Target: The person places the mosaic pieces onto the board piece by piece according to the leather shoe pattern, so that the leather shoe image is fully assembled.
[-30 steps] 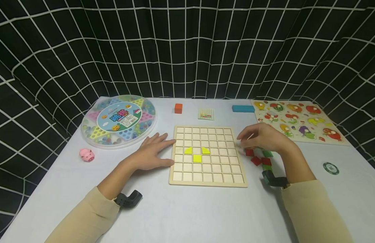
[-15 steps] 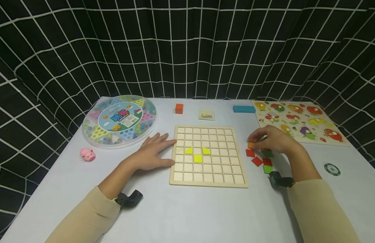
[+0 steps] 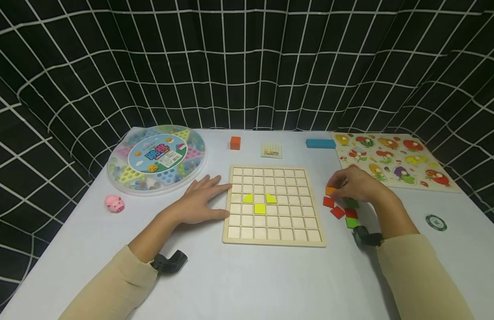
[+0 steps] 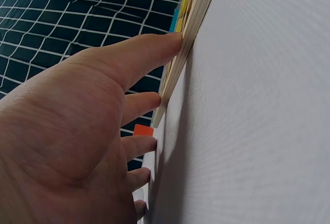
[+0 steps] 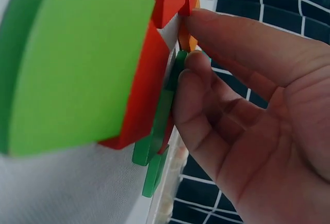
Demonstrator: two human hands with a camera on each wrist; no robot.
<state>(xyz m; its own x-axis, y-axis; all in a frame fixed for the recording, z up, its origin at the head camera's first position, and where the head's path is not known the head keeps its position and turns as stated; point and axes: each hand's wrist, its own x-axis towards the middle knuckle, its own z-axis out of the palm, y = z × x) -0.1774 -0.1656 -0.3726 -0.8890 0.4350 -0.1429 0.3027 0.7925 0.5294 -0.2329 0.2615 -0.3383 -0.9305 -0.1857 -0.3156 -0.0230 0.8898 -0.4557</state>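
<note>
A square wooden grid board lies at the middle of the table, with two yellow quarter-round tiles and a yellow square tile in its cells. My left hand rests beside the board, fingers spread; in the left wrist view its thumb and index finger touch the board's side edge. Right of the board, my right hand pinches an orange tile between thumb and fingers. Close to it lie red tiles and green tiles, some partly hidden under the hand.
Behind the board are an orange cube, a small pattern card and a blue block. A round marble game box and pink pig stand left. A fruit puzzle board and poker chip lie right.
My right hand has moved a little right, away from the board's edge, and its fingers have come onto the orange tile. The left hand stays in place.
</note>
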